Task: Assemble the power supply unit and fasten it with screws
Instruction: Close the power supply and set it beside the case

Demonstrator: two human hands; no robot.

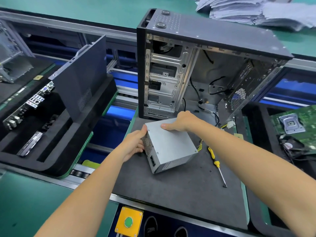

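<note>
A silver power supply unit [171, 146] sits tilted on the dark foam mat [179, 194], its mesh vent side facing left. My left hand [135, 144] grips that vent side, thumb on the top corner. My right hand [181, 122] holds the far top edge, fingers curled over it. Yellow wires [199, 146] trail out of the unit's right side. Just behind stands the open black computer case [196, 69], its bare metal interior facing me. A yellow-handled screwdriver [216, 164] lies on the mat to the right of the unit, with small screws [206, 153] near it.
A black foam tray with a motherboard [25, 106] and a dark side panel [82, 82] is on the left. A green circuit board [297, 124] lies at the right. Stacked papers [256, 11] sit at the back. A yellow box with a green button [128, 221] is at the front edge.
</note>
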